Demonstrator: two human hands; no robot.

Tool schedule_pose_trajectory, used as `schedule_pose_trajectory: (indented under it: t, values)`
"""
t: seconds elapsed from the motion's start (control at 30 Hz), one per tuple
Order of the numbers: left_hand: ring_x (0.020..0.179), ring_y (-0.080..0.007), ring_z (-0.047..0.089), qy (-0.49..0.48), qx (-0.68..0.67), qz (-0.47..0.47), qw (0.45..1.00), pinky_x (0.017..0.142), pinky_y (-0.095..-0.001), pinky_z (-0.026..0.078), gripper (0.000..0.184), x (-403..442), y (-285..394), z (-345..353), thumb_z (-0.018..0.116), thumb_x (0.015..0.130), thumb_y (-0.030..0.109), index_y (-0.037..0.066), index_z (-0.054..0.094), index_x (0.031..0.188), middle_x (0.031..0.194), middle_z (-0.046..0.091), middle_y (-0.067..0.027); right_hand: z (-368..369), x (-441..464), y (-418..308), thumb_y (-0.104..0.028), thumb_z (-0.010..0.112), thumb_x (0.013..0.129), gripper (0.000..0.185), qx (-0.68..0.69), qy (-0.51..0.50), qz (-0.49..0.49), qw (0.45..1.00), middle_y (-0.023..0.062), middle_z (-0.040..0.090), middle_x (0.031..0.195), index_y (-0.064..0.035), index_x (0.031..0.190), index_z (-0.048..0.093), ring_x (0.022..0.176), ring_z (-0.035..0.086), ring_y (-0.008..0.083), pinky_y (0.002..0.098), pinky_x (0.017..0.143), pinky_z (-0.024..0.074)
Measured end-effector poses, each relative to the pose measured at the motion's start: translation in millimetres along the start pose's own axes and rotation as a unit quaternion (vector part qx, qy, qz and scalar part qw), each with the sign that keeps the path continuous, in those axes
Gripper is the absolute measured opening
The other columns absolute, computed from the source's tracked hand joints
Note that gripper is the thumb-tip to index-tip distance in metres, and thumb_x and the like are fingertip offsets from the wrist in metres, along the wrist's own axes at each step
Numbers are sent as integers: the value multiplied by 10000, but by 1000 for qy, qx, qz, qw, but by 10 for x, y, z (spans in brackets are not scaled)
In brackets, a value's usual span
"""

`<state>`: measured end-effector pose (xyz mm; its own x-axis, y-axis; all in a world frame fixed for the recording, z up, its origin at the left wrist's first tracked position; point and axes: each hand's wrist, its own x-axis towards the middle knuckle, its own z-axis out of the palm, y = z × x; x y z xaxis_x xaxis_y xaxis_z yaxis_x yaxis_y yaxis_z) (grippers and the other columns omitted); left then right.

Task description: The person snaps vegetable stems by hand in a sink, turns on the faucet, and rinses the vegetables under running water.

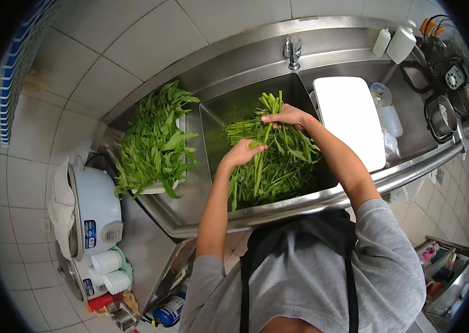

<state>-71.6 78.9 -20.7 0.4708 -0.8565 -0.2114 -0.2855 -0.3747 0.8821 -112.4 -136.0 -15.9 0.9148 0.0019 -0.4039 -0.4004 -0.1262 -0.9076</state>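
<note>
My right hand (288,116) is closed around a bunch of water spinach (270,102), its cut stem ends sticking up past the fingers. Just below and to the left, my left hand (239,154) pinches stems of the same greens. Both hands are over the left sink basin (215,114), where a large pile of water spinach (276,172) lies with stems and leaves tangled. On the counter to the left, another heap of leafy greens (154,136) covers most of a white tray (181,125).
A chrome faucet (292,53) stands behind the basin. A white board (351,122) lies across the right basin beside plastic containers (391,121). White bottles (401,44) stand at back right. A rice cooker (98,205) and stacked white cups (115,272) are at left.
</note>
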Motion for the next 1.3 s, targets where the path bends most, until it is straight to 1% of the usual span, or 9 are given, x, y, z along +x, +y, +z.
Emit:
schedule_pose_trajectory:
  t: [0.13,0.43,0.7,0.8,0.93,0.97,1.0,1.17,1.3]
  values:
    - [656,-111,523,4,11,-140,990,632,-272,416,299,-34,215,-54,582,783,297,31,622,915,728,610,-35,101,-83,-158,-405,715,638,401,-3,42,-15,999,40,548,560,-28,728,611,494,491,99,247,462,386]
    - [542,-128,493,244,81,-79,963,526,-312,393,303,96,33,125,573,694,258,-33,584,777,579,542,-90,267,-60,-117,-407,712,641,409,24,78,-7,997,45,593,600,-8,674,627,507,498,92,252,481,406]
    - [541,-124,448,375,-319,-193,849,515,-278,345,272,148,-381,120,464,767,304,58,520,666,571,443,-28,433,-24,54,-306,719,668,322,134,178,-38,974,40,586,638,-5,721,616,470,474,87,223,404,377]
    - [495,-126,409,383,-360,-106,844,472,-260,329,228,104,-463,180,442,779,264,51,473,705,567,397,-13,324,-5,130,-324,716,668,344,166,167,4,972,43,585,650,-3,722,605,476,488,90,225,382,369]
    - [580,-136,470,252,-266,-97,925,547,-295,379,244,62,-297,104,470,825,272,31,506,815,573,410,-16,254,86,232,-315,713,675,372,186,184,21,965,76,599,656,33,733,594,459,509,115,236,361,375]
    - [549,-153,508,251,-170,-164,939,528,-313,406,302,80,-132,174,517,819,326,30,573,840,636,542,-41,263,123,252,-304,704,688,363,185,185,29,965,86,600,656,37,736,590,469,525,120,238,351,374]
    - [514,-181,508,255,13,34,966,535,-329,424,335,128,-124,225,582,761,342,23,599,861,630,570,-71,296,119,212,-305,707,683,369,182,185,38,965,89,601,656,39,745,592,479,530,124,249,372,390]
    - [506,-151,502,193,161,-100,963,529,-321,405,351,200,36,258,639,693,309,-8,604,840,589,559,-96,358,259,237,-264,704,691,322,125,200,28,971,76,596,704,17,809,597,550,539,125,259,480,448]
    - [502,-132,468,155,64,-106,980,524,-279,400,285,81,153,90,628,689,285,16,592,777,542,517,-104,227,99,158,-310,742,630,430,96,198,10,975,76,604,799,22,865,606,676,562,134,281,616,465]
